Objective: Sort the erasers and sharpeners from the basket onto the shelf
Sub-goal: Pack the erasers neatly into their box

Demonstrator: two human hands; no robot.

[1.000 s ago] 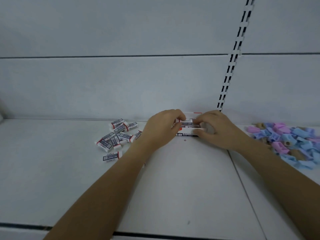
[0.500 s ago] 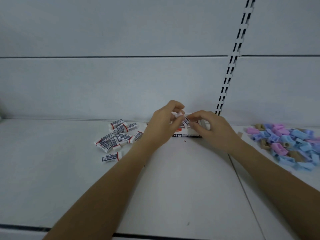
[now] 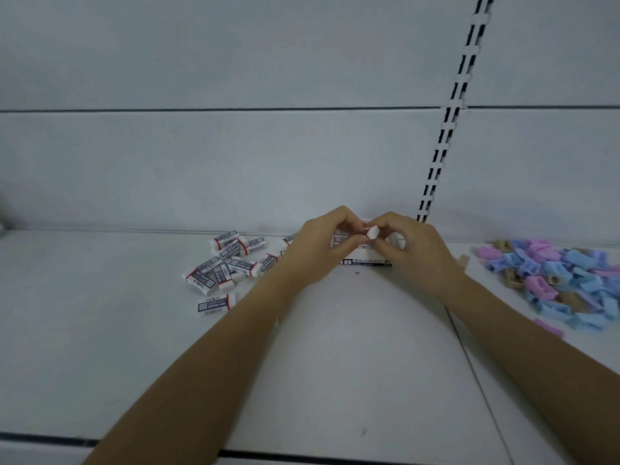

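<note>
"SOFT ERASER" print on erasers (image 3: 243, 265)

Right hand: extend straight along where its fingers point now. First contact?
The right hand points left, pinching an eraser. Straight on, it would first meet the fingertips of the left hand, which seem to pinch the same eraser; depth is unclear.

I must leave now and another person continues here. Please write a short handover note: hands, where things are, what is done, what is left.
Left hand and right hand both pinch one eraser over the eraser box at the back of the shelf.
Done: loose erasers piled on the left, sharpeners piled on the right.
Left: place the held eraser, probably tidy the loose ones.
Basket not in view.
</note>
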